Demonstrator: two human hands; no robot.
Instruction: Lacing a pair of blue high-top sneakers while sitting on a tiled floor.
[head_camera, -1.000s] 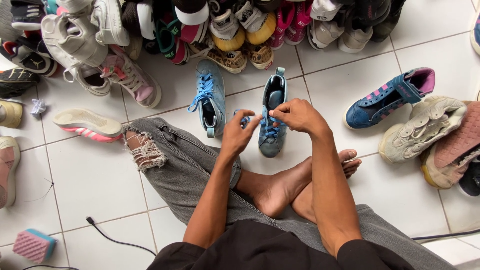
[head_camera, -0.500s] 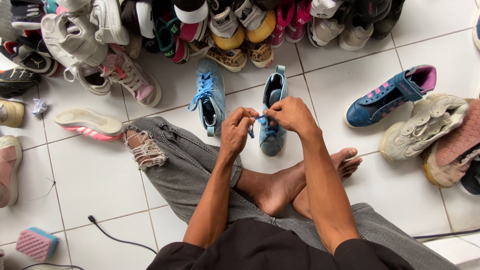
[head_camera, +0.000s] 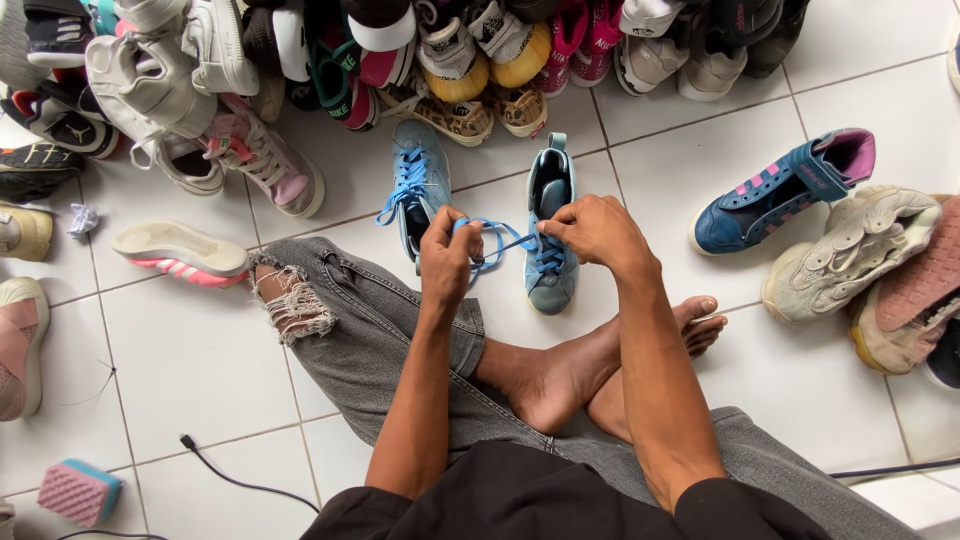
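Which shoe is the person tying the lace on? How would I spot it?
Find the big shoe pile along the top, then look just below it on the white tiles. Two light blue shoes stand side by side; it is the right-hand shoe, under the right hand. Its bright blue lace stretches across to the left hand.

seated cross-legged on white tile, the left hand (head_camera: 447, 252) and right hand (head_camera: 590, 228) pull a blue lace (head_camera: 487, 238) taut over a light-blue sneaker (head_camera: 549, 262).

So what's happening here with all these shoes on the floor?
A person sits cross-legged on the white tiled floor, lacing a light blue suede sneaker. The left hand pulls a loop of bright blue lace out sideways, while the right hand pinches it at the shoe. Its laced twin sneaker stands beside it.
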